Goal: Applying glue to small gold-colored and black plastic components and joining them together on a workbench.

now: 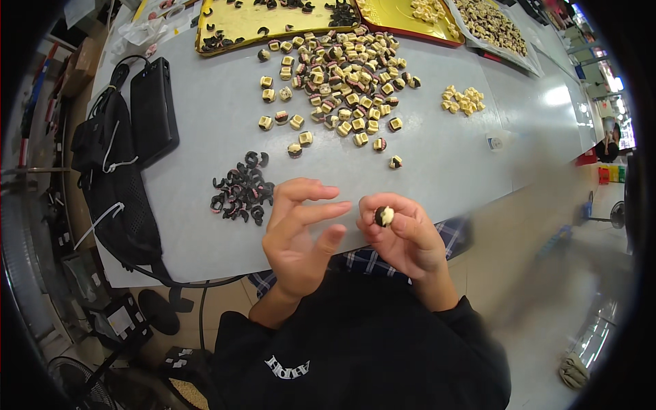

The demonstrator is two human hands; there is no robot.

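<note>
My right hand (404, 236) pinches a small black and cream piece (384, 216) between thumb and fingers, above the table's near edge. Beside it on the left, my left hand (298, 229) is raised with its fingers apart and nothing in them. Just past the left hand lies a pile of black curved pieces (242, 189), some with pink on them. Farther out, a large spread of cream and black assembled pieces (352, 85) covers the middle of the table. To the right sits a small cluster of plain cream pieces (463, 100).
A yellow tray (236, 31) with black pieces stands at the far left, a gold tray (393, 20) with cream pieces beside it, and a filled white tray (502, 41) at far right. A black power bank (154, 109), black pouch (119, 191) and cables lie on the left.
</note>
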